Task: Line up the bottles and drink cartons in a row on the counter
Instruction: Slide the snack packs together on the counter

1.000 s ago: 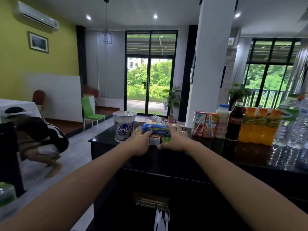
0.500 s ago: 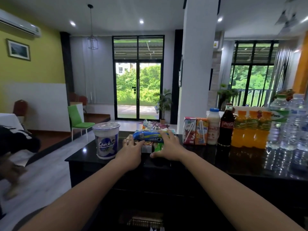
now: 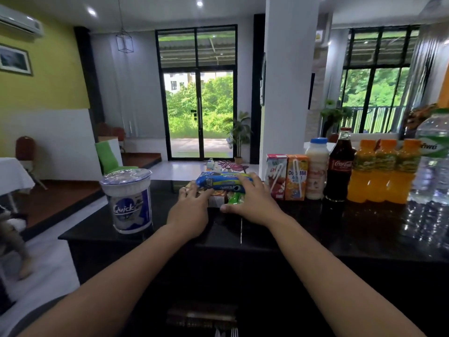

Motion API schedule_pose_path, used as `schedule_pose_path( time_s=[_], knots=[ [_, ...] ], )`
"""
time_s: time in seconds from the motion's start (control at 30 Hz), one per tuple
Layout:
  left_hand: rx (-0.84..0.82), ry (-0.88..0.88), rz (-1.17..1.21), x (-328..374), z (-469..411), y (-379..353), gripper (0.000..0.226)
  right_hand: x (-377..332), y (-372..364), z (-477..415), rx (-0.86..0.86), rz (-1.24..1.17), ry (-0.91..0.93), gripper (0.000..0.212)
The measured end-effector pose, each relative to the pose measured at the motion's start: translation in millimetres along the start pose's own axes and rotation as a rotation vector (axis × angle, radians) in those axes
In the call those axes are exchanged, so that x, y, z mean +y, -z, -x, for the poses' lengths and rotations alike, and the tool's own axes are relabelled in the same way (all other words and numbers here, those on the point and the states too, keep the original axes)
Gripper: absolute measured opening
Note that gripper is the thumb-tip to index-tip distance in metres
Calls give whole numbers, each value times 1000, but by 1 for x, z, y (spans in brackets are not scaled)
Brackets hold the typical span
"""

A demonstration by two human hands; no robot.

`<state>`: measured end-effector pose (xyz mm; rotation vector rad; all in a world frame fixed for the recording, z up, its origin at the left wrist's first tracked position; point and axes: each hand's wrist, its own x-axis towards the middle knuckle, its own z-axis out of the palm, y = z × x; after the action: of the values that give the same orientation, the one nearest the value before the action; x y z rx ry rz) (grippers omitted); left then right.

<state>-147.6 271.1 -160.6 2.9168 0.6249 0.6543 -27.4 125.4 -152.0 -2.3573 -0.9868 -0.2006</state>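
A row stands on the black counter (image 3: 315,229): a red carton (image 3: 275,180), an orange carton (image 3: 296,178), a white milk bottle (image 3: 315,170), a cola bottle (image 3: 340,166), three orange juice bottles (image 3: 384,176) and clear water bottles (image 3: 430,161) at the far right. Left of the row lies a small pile of snack packs topped by a blue cookie pack (image 3: 222,182). My left hand (image 3: 189,210) presses the pile's left side and my right hand (image 3: 247,203) covers its right side, fingers over the blue pack and a green pack (image 3: 234,198).
A white and blue noodle cup (image 3: 128,203) stands at the counter's left end. A white pillar (image 3: 286,81) rises behind the cartons. A person crouches on the floor at the far left edge. A green chair (image 3: 109,159) stands beyond the counter.
The view has shifted right and closer to the counter. Both hands stay clasped on the snack pile, which has slid slightly towards the cartons.
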Motion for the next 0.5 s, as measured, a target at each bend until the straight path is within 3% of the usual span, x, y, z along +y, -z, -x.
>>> schedule_pose_path(
  time_s=[0.33,0.5],
  knots=[
    [114,3,-32,7,-3,2,53,-5,9,-7,179,178,-6,71],
    [139,-18,-3,10,-6,1,55,-6,14,-11,194,314,31,64]
  ],
)
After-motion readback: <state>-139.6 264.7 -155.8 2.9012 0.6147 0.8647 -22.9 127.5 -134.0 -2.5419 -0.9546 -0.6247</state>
